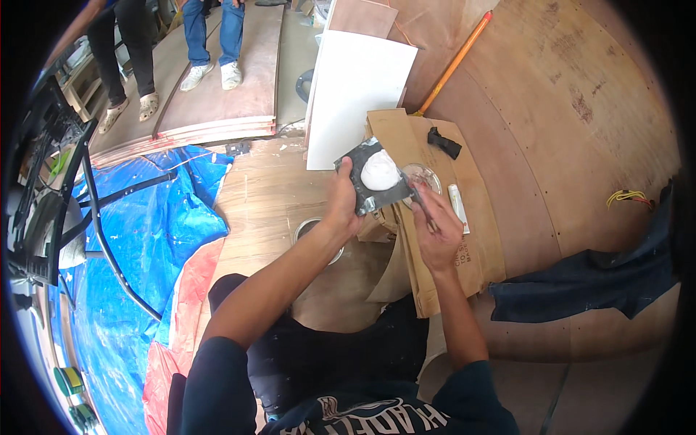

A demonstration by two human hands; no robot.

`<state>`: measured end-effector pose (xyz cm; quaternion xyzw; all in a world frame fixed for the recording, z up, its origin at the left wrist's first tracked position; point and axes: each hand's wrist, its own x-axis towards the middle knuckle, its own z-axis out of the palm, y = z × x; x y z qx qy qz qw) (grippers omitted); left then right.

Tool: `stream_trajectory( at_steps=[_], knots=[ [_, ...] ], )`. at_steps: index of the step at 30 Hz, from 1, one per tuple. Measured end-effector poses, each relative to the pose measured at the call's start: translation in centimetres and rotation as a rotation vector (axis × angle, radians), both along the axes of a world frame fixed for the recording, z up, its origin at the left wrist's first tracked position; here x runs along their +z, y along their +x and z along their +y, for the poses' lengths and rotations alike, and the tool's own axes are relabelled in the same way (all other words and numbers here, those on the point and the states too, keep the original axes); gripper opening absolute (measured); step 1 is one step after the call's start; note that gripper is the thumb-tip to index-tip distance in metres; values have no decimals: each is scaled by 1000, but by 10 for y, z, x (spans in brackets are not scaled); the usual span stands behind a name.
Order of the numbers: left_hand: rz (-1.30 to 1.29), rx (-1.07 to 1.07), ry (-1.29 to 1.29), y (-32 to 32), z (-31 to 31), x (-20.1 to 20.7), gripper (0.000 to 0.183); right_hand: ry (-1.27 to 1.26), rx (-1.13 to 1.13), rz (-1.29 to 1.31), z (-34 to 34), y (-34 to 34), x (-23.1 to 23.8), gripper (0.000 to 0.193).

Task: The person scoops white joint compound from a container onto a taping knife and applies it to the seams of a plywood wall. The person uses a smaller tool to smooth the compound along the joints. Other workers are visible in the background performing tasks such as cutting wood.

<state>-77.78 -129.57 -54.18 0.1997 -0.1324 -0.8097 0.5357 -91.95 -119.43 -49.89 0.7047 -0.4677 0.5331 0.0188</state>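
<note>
My left hand (344, 197) grips the near left edge of a dark, flat square board (356, 168), thumb on top. A smooth white mound of putty-like paste (380, 171) sits on the board, with white smears near its corners. My right hand (439, 233) is closed at the board's right corner, around a slim tool mostly hidden by the fingers. Just beyond that hand is a round, whitish-rimmed container (426, 174), partly covered by it. A white tube (458, 204) lies to its right on brown cardboard (475, 190).
A black object (444, 143) lies on the cardboard. An open can (307, 229) stands below my left forearm. Blue tarp (156, 217) and a black metal frame (94, 196) are at left, dark cloth (580, 283) at right. Two people stand on stacked panels (246, 80) beyond.
</note>
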Motion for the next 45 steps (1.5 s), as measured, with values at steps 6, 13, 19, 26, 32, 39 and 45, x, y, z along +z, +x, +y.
stream_trajectory(
  at_steps=[6, 13, 19, 26, 32, 39, 45],
  knots=[
    [-85, 99, -145, 9, 10, 22, 41, -17, -5, 392, -1, -45, -8, 27],
    [-20, 274, -312, 18, 5, 28, 50, 260, -234, -862, -1, -97, -44, 28],
    [61, 304, -456, 22, 0, 31, 52, 499, 287, -1323, 3, -62, -47, 48],
    [-133, 228, -628, 13, 16, 33, 54, 542, 180, -992, -20, -11, -17, 58],
    [-387, 69, -732, 6, 30, 20, 54, 477, 89, -926, -27, -19, 4, 55],
    [-747, 183, -933, -16, 27, 11, 49, 332, 45, -913, -15, -43, 63, 54],
    [57, -241, -23, -36, -5, 22, 44, 95, -60, -301, 4, -50, 50, 25]
  ],
)
